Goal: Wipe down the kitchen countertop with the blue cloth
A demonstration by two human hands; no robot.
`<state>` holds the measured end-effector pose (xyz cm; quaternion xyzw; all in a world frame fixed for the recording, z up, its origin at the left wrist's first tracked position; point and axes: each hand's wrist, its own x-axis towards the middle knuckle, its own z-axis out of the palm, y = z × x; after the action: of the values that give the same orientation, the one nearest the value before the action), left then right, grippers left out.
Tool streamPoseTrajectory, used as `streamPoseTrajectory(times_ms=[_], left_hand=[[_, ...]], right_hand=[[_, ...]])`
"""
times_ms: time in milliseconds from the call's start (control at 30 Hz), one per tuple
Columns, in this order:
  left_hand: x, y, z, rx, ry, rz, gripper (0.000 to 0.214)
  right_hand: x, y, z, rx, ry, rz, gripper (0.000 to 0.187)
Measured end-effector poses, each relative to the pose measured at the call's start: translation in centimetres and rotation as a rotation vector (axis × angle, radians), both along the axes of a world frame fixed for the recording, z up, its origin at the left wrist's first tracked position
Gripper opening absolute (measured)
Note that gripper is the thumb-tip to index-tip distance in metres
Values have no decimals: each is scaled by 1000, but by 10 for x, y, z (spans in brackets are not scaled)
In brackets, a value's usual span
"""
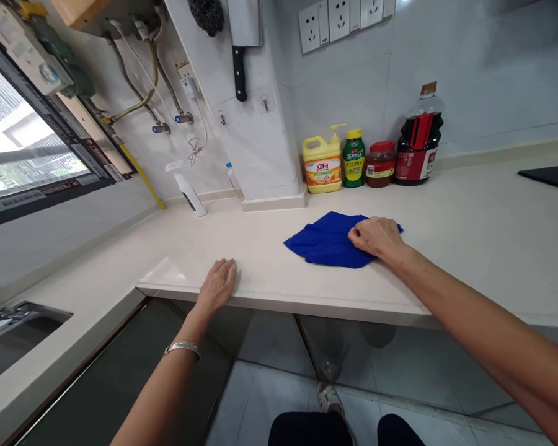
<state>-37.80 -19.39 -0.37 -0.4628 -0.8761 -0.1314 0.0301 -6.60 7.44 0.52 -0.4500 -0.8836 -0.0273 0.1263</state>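
Note:
A blue cloth [331,243] lies spread and slightly wrinkled on the white countertop [260,235]. My right hand [376,236] is on the cloth's right part, its fingers curled and closed on the fabric. A small corner of blue shows beyond the knuckles. To the left, my left hand [218,284] rests on the counter near its front edge, fingers stretched out and holding nothing. A silver bracelet [183,349] circles that wrist.
Along the back wall stand a yellow detergent bottle [323,167], a green bottle [354,160], a red-lidded jar [380,165] and a large dark bottle [418,139]. A white spray bottle [188,192] stands in the left corner. A sink [23,334] is at far left. A cleaver [240,68] hangs above.

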Motion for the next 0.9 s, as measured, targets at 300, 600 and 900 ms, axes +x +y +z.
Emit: streamPoseTrajectory(times_ms=[300, 600, 900], left_hand=[[16, 16, 0, -7, -48, 199, 55], [18, 15, 1, 6, -46, 192, 56], [10, 15, -7, 77, -74, 203, 53]], right_hand=[[4, 19, -37, -184, -33, 450, 64], [-70, 38, -24, -262, -256, 80, 69], [-171, -8, -6, -219, -210, 146, 66]])
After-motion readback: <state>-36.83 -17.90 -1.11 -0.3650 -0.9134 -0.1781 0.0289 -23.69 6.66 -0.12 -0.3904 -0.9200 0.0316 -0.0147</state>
